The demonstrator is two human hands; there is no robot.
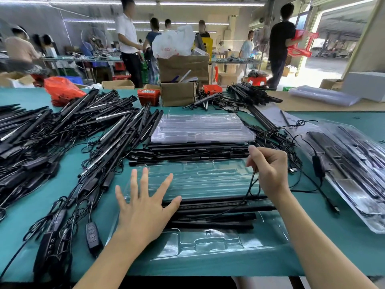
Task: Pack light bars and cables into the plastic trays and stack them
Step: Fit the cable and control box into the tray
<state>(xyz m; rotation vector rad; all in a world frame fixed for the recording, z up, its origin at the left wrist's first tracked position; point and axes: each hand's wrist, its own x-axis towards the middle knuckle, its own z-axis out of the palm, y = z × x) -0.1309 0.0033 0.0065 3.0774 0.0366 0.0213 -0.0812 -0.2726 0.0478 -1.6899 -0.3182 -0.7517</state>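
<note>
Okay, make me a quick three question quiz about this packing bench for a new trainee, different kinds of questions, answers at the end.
1. True or false: the left hand grips a cable.
2. What does the right hand pinch? A) a thin black cable B) a red basket C) a cardboard box
3. Fill in: the stack of empty clear trays lies just ___ the row of light bars in mid-table.

Key
1. False: its fingers are spread flat beside the light bars in the near tray.
2. A
3. beyond
</note>
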